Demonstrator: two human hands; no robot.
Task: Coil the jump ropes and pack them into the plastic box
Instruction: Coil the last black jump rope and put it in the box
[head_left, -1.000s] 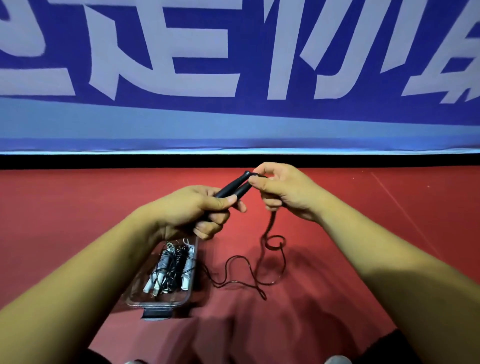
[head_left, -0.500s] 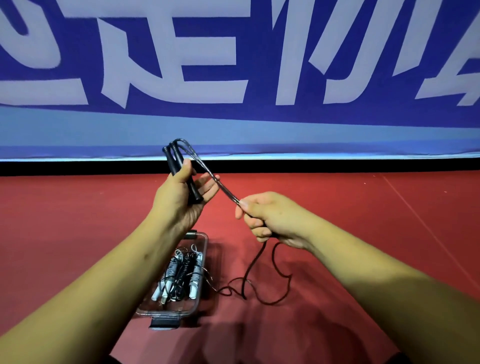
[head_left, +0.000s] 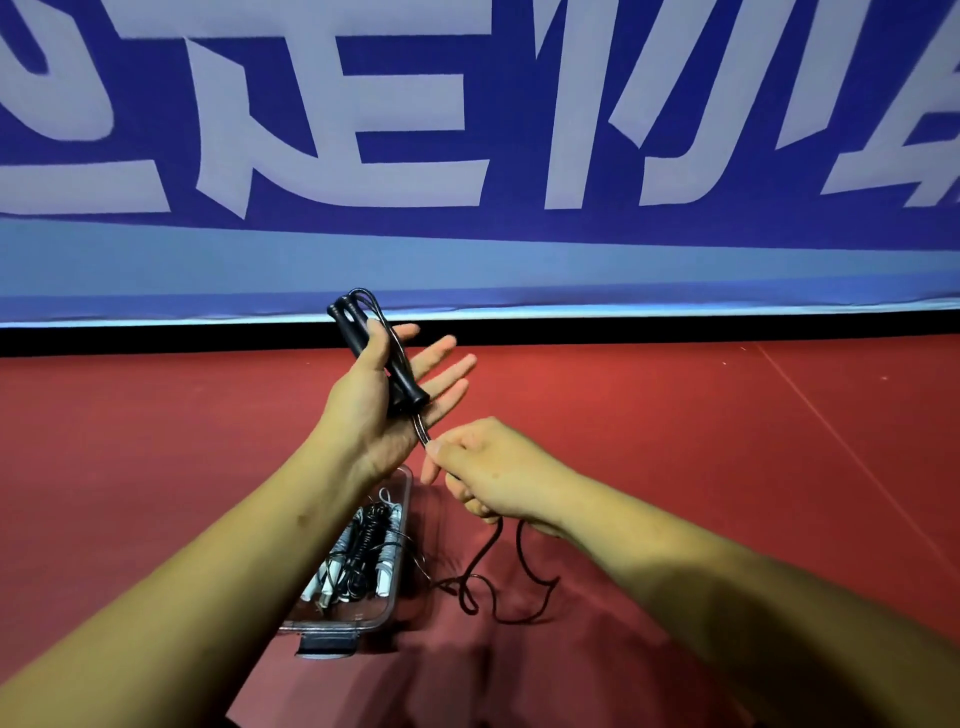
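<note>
Mid-task: coiled ropes (head_left: 363, 551) are already lying in the plastic box (head_left: 332, 622). Left hand (head_left: 363, 415) is pinning the black handles (head_left: 405, 382) under its thumb, fingers spread. Right hand (head_left: 498, 473) grip is pinching the cord just below. Loose cord (head_left: 519, 621) is trailing on the floor (head_left: 675, 441) beside the box, not yet coiled.

Black jump rope (head_left: 408, 384) beside clear box (head_left: 343, 621)

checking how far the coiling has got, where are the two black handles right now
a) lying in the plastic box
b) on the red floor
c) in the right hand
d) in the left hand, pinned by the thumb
d: the black handles lie across the left hand with its thumb over them, while the right hand only pinches the cord just below them; the plastic box sits lower down.
</note>
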